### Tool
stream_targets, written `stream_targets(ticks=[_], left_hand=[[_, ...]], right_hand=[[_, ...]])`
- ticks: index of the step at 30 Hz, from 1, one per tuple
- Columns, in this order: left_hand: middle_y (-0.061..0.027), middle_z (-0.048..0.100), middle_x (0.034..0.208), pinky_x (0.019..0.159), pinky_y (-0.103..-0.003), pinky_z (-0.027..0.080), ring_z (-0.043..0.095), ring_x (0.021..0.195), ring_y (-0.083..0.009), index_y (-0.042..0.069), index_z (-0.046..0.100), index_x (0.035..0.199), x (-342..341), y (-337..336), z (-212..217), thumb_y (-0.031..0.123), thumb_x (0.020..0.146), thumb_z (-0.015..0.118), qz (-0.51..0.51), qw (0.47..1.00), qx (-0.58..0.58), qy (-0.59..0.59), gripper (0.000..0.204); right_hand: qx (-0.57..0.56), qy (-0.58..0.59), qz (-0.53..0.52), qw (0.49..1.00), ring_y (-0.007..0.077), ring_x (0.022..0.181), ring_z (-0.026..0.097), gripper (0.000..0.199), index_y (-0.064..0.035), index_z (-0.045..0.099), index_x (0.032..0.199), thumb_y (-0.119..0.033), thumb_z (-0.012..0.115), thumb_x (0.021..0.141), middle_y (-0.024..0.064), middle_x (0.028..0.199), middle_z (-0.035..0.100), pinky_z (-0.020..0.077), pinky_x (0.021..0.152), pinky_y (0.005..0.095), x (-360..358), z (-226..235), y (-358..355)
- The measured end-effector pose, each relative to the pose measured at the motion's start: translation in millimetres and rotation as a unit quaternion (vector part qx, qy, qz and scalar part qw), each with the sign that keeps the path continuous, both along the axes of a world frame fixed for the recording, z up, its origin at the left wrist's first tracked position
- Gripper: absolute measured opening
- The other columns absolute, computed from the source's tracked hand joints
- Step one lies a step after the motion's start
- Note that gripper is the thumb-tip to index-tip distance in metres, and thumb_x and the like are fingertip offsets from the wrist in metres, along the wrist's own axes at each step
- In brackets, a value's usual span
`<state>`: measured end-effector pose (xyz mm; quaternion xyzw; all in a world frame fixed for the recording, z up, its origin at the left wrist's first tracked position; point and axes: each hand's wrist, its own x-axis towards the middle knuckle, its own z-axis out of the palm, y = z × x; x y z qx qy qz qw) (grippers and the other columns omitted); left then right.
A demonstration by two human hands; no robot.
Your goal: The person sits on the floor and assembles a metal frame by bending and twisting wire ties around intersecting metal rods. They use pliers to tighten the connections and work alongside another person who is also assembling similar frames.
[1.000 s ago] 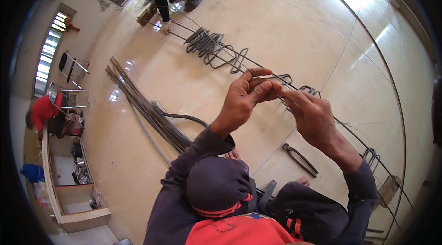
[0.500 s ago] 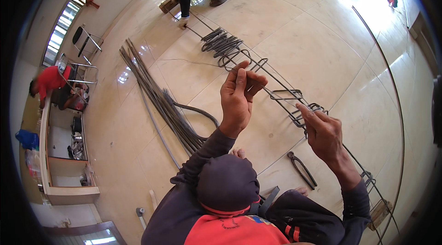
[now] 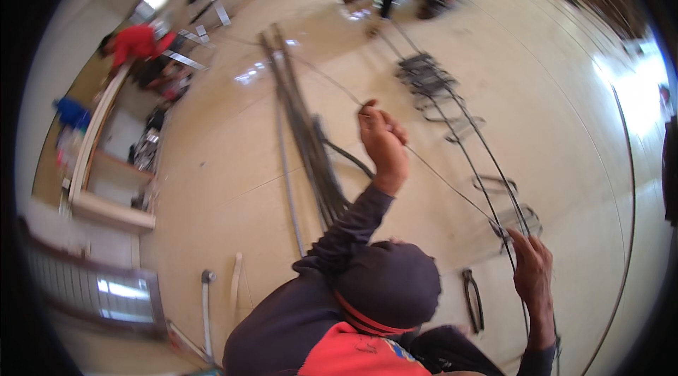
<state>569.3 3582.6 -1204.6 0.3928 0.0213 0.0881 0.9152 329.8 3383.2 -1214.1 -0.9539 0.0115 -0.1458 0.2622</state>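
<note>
My left hand (image 3: 385, 146) and right hand (image 3: 534, 269) pinched wire (image 3: 445, 178) — straightening step, I judged; next move needed even tension.

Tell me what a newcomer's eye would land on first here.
Probably the thin grey wire running between the person's left hand near the centre and right hand at lower right. Next might be the stack of dark bent-metal loops at upper right of centre, then the long bundle of grey metal rods on the glossy beige tiled floor, left of the left hand.
</note>
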Motion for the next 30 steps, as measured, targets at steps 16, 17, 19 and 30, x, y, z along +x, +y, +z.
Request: stream_targets(ticks=[16, 17, 19, 30], left_hand=[[0.0057, 0.030, 0.064, 0.042, -0.021, 0.019, 0.023, 0.048, -0.0041, 0.009, 0.050, 0.102, 31, 82, 36, 0.025, 0.100, 0.037, -0.022, 0.999, 0.012, -0.041, 0.021], [0.0058, 0.030, 0.063, 0.041, -0.021, 0.019, 0.022, 0.047, -0.0042, 0.009, 0.050, 0.101, 29, 82, 36, 0.025, 0.100, 0.037, -0.042, 0.998, 0.000, -0.046, 0.020], [0.0060, 0.029, 0.063, 0.041, -0.021, 0.018, 0.021, 0.047, -0.0044, 0.011, 0.050, 0.098, 27, 76, 36, 0.024, 0.100, 0.037, -0.071, 0.996, -0.020, -0.054, 0.018], [0.0068, 0.031, 0.063, 0.041, -0.020, 0.018, 0.023, 0.048, -0.0042, 0.015, 0.049, 0.097, 15, 46, 44, 0.022, 0.099, 0.039, -0.153, 0.984, -0.091, 0.013, 0.012]], right_hand=[[0.059, -0.116, 0.065, 0.989, 0.0226, 0.053, 0.052, 0.020, 0.0004, 0.065, 0.091, 0.007, 0.054, 0.075, 0.0099, 0.061, 0.053, 0.0410, 0.051, 0.0338, 44, 59, 2], [0.080, -0.132, 0.005, 0.988, 0.0228, 0.053, 0.051, 0.020, 0.0021, 0.065, 0.091, 0.008, 0.053, 0.075, 0.0109, 0.061, 0.053, 0.0407, 0.050, 0.0336, 47, 62, -1], [0.061, -0.055, -0.025, 0.996, 0.0271, 0.054, 0.053, 0.017, 0.0027, 0.064, 0.089, 0.006, 0.052, 0.077, 0.0140, 0.063, 0.056, 0.0421, 0.051, 0.0362, 51, 59, -1], [0.226, -0.143, 0.160, 0.950, 0.0110, 0.049, 0.041, 0.023, -0.0039, 0.051, 0.071, -0.018, 0.051, 0.090, 0.0012, 0.055, 0.047, 0.0313, 0.045, 0.0253, 19, 127, -15]])
